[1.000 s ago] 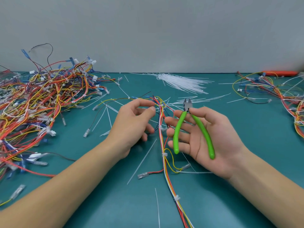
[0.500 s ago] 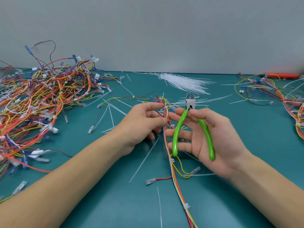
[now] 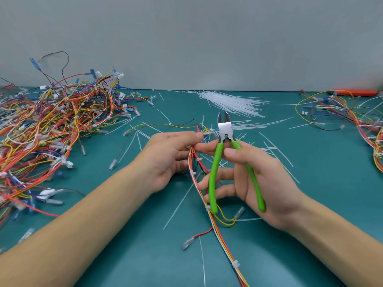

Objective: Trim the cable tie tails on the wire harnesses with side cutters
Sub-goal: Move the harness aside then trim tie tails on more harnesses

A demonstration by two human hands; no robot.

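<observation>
Side cutters (image 3: 224,129) sit in the right hand (image 3: 261,187), green handles spread, thumb on the near handle and fingers curled behind both; the blades point upward and stand apart, presumably ready to receive a tail. The left hand (image 3: 172,160) pinches the wire harness (image 3: 209,212) between thumb and fingers just left of the cutter head, holding the bundle raised so that a tie can be presented to the blades. From that pinch the harness runs down toward the near edge of the table (image 3: 310,235), carrying several white cable ties (image 3: 235,264) along its length; whether their tails are already cut cannot be told.

Loose trimmed tails (image 3: 180,204) lie scattered on the table around both hands. A bundle of unused cable ties (image 3: 232,102) lies near the far edge. A large pile of harnesses (image 3: 51,125) occupies the left edge, and a smaller group of harnesses (image 3: 342,114) lies at the far right corner, well apart, probably separating pending and finished work.
</observation>
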